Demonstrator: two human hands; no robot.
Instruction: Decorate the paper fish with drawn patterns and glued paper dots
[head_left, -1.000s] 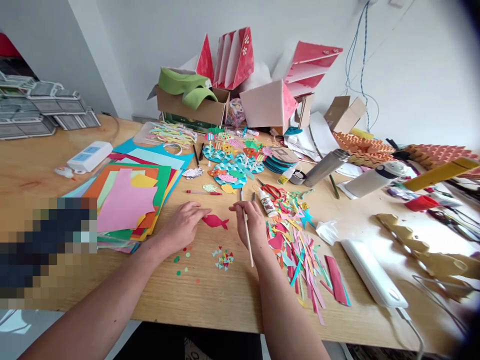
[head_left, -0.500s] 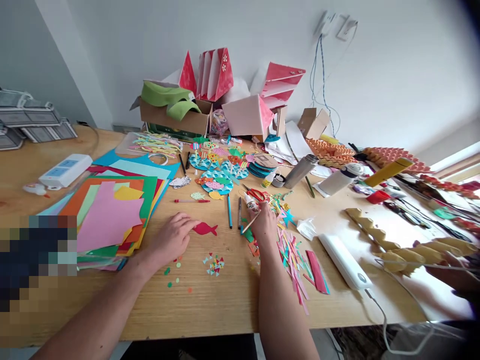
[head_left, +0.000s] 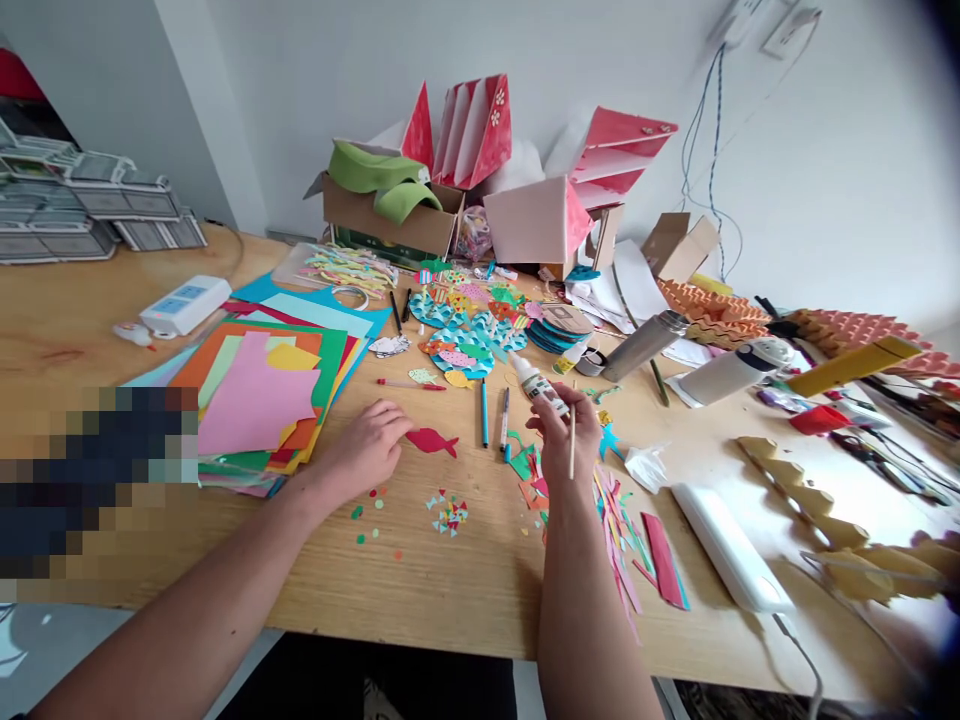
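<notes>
A red paper fish (head_left: pixel 435 442) lies flat on the table, and the fingertips of my left hand (head_left: pixel 369 442) rest at its head end. That hand is palm down with its fingers stretched out. My right hand (head_left: pixel 568 440) is closed around a small white glue bottle (head_left: pixel 541 388), its nozzle tilted up and to the left. A thin pale stick (head_left: pixel 572 445) is also held in that hand, pointing down along the wrist. Small triangular paper bits (head_left: pixel 448 512) lie in a pile between my forearms. Round paper dots (head_left: pixel 361 538) are scattered beside my left forearm.
Coloured paper sheets (head_left: pixel 259 400) are stacked at left. Pens (head_left: pixel 484 415) and decorated paper fish (head_left: pixel 459 358) lie ahead. Paper strips (head_left: pixel 619 530), a white lamp-like device (head_left: pixel 731 545) and bottles (head_left: pixel 724 372) are at right. Boxes (head_left: pixel 394 220) stand against the wall.
My right hand has lifted the glue bottle off the table, keeping the stick in its grip. My left hand stays at the red fish. The camera view has shifted left.
</notes>
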